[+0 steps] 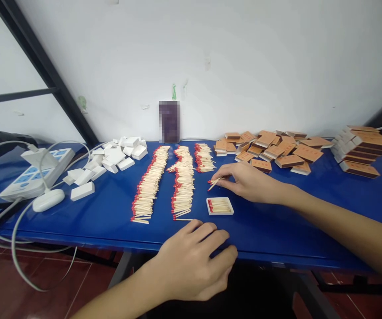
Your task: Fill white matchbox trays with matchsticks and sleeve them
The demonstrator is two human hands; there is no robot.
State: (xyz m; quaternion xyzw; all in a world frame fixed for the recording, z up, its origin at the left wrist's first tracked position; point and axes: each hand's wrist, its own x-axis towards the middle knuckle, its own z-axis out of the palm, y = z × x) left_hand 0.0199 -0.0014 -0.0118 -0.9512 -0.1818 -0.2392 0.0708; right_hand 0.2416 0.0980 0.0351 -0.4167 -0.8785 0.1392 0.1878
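Observation:
My right hand [240, 180] pinches a few red-tipped matches [214, 182] between thumb and fingers, above and behind a small white matchbox tray [231, 210]. Inside that tray lies a layer of matches [220, 205], heads to the left. At the table's front edge rests my left hand [199, 261], fingers bent and a little apart, with nothing visible in it; its fingertips are partly hidden. Just beyond it is a single match [183, 219]. Three rows of matches, a left row [151, 186], a middle row [183, 181] and a short right row [204, 158], run toward the wall.
White empty trays [113, 155] are heaped at the back left, by a power strip [38, 173] with cables and a white plug-in device [48, 200]. Orange matchbox sleeves [277, 148] lie at the back right, beside stacked matchboxes [364, 148]. A dark blurred panel [169, 122] leans against the wall.

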